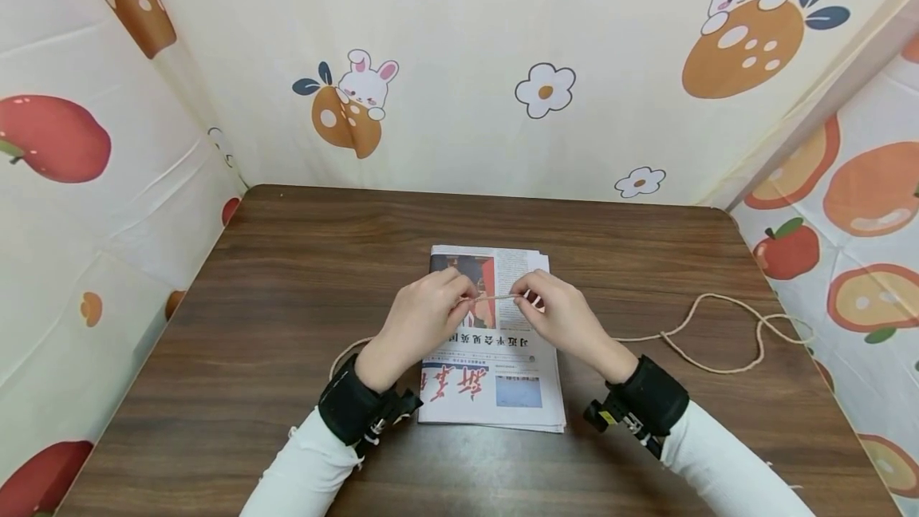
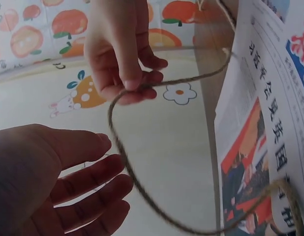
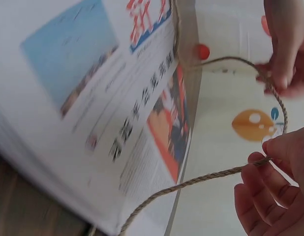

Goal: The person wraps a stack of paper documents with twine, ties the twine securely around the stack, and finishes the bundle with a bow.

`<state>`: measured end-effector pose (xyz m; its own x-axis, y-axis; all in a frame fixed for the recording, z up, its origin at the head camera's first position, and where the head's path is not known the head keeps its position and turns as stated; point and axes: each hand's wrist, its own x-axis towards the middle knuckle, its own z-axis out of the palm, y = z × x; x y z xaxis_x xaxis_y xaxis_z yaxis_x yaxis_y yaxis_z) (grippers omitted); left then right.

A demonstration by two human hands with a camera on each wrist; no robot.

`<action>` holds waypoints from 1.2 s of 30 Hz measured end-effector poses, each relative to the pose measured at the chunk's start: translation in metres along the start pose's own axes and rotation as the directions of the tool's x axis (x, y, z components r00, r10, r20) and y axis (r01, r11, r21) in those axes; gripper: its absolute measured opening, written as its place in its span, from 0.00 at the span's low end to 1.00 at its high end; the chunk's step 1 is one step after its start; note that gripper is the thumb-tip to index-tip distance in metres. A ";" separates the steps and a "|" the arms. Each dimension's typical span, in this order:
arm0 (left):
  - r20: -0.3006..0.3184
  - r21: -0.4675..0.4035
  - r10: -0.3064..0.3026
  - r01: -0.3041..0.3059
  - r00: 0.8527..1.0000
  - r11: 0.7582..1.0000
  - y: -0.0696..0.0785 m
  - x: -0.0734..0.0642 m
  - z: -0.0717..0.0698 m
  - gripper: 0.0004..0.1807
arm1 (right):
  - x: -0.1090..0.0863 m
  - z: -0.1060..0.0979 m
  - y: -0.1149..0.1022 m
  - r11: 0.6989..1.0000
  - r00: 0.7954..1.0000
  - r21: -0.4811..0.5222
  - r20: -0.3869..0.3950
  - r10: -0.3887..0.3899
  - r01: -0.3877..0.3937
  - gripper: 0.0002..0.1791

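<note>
A folded stack of newspaper [image 1: 527,349] lies on the table, its headline upside down from the head view. My right hand [image 1: 563,309] pinches a thin twisted rope [image 1: 495,297] between thumb and fingertips above the paper. Across from it, my left hand [image 1: 431,309] has its fingertips right at the same rope. In the left wrist view, the thumb and fingers of that left hand [image 2: 78,177] are loosely extended, with a slight gap between thumb and index tips. The rope arcs between both hands and drops toward the newspaper at each side.
The rope's long tail [image 1: 711,369] curls across the right side of the brown wooden table [image 1: 301,262] and crosses itself near the edge. Another bend of rope [image 1: 341,353] shows beside the left forearm. Printed cloth walls [image 1: 459,134] stand behind and at both sides.
</note>
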<state>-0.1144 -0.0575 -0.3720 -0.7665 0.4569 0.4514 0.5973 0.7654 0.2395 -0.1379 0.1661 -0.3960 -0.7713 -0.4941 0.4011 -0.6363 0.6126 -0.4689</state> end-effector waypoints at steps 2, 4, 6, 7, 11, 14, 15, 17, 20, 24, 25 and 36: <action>0.014 0.010 -0.020 0.020 1.000 1.000 -0.003 -0.004 -0.002 0.01 | -0.003 -0.004 0.007 1.000 1.000 -0.021 -0.014 0.001 -0.001 0.06; 0.031 0.022 -0.040 0.039 0.999 0.999 -0.006 -0.008 -0.004 0.01 | -0.006 -0.009 0.015 0.999 0.999 -0.042 -0.034 -0.005 0.004 0.06; 0.047 0.028 -0.058 0.057 0.997 0.998 -0.009 -0.013 -0.005 0.02 | -0.009 -0.014 0.024 0.998 0.998 -0.057 -0.056 -0.018 0.015 0.07; 0.055 0.033 -0.065 0.063 0.996 0.997 -0.011 -0.015 -0.006 0.02 | -0.011 -0.017 0.029 0.997 0.997 -0.068 -0.067 -0.025 0.020 0.07; 0.079 0.048 -0.086 0.082 0.993 0.995 -0.018 -0.023 -0.010 0.03 | -0.017 -0.031 0.047 0.994 0.995 -0.108 -0.097 -0.032 0.021 0.07; 0.084 0.048 -0.108 0.104 0.991 0.993 -0.023 -0.029 -0.011 0.04 | -0.021 -0.040 0.060 0.990 0.995 -0.138 -0.094 -0.022 0.009 0.07; 0.087 0.048 -0.117 0.113 0.989 0.992 -0.024 -0.030 -0.011 0.05 | -0.023 -0.043 0.064 0.989 0.996 -0.146 -0.091 -0.017 0.003 0.08; 0.094 0.044 -0.134 0.130 0.987 0.991 -0.027 -0.033 -0.012 0.05 | -0.026 -0.048 0.072 0.987 0.996 -0.161 -0.087 -0.011 -0.003 0.08; 0.102 0.050 -0.150 0.145 0.983 0.988 -0.030 -0.037 -0.013 0.04 | -0.031 -0.053 0.085 0.985 0.996 -0.172 -0.084 -0.004 -0.010 0.10; 0.094 0.054 -0.154 0.150 0.984 0.987 -0.033 -0.040 -0.014 0.02 | -0.038 -0.059 0.101 0.981 0.996 -0.192 -0.084 0.003 -0.020 0.11; 0.093 0.053 -0.156 0.151 0.983 0.987 -0.033 -0.041 -0.014 0.02 | -0.040 -0.060 0.105 0.979 0.996 -0.202 -0.087 0.007 -0.024 0.10; 0.089 0.038 -0.139 0.136 0.986 0.990 -0.035 -0.046 -0.011 0.03 | -0.052 -0.073 0.138 0.950 0.991 -0.301 -0.129 0.042 -0.079 0.10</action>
<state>-0.0975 -0.1097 -0.3918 -0.8601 0.3842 0.3357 0.4779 0.8371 0.2662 -0.1846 0.3220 -0.4241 -0.7891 -0.3844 0.4792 -0.5394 0.8069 -0.2409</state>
